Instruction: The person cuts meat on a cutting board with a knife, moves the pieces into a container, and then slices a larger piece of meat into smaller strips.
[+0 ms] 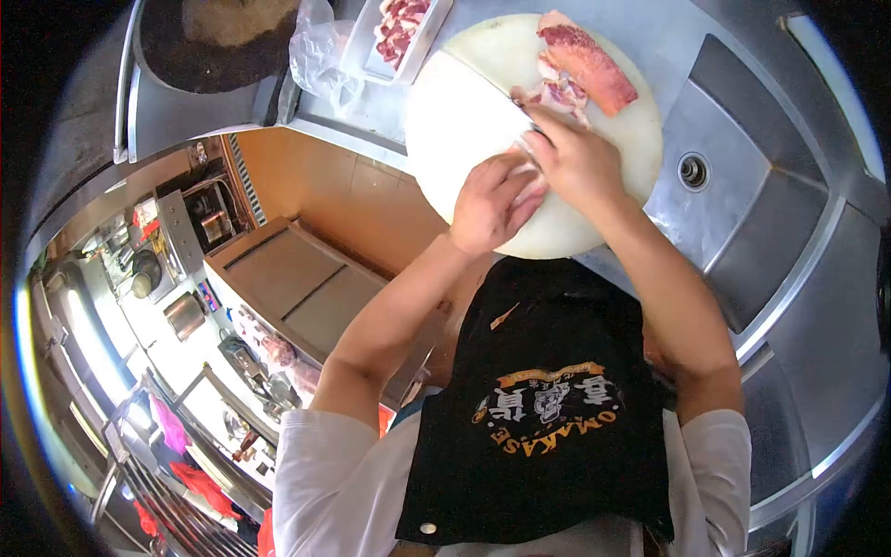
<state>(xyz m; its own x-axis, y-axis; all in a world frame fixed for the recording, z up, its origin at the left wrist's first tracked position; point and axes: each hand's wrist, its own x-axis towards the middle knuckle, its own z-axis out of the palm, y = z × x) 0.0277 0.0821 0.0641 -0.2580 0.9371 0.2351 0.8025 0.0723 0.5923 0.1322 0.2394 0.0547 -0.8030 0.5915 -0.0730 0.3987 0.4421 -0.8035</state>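
My left hand (494,202) and my right hand (577,160) meet over a round white cutting board (603,218), fingers bent inward. A small whitish piece (530,174) shows between the fingers of my left hand. My right hand is closed, with something dark at its fingertips; I cannot tell what it is. From there a thin straight line runs to the upper left, bordering a very bright part of the board. Just beyond the right hand lie fatty meat scraps (562,96). A thick slab of red meat (588,61) with a pale fat side rests behind them.
A white plastic tray (360,45) of cut meat pieces (400,31) stands at the back left, beside a clear plastic bag (322,58). To the right is a steel sink (742,167) with a drain (692,172). A dark round surface (212,70) occupies the far left.
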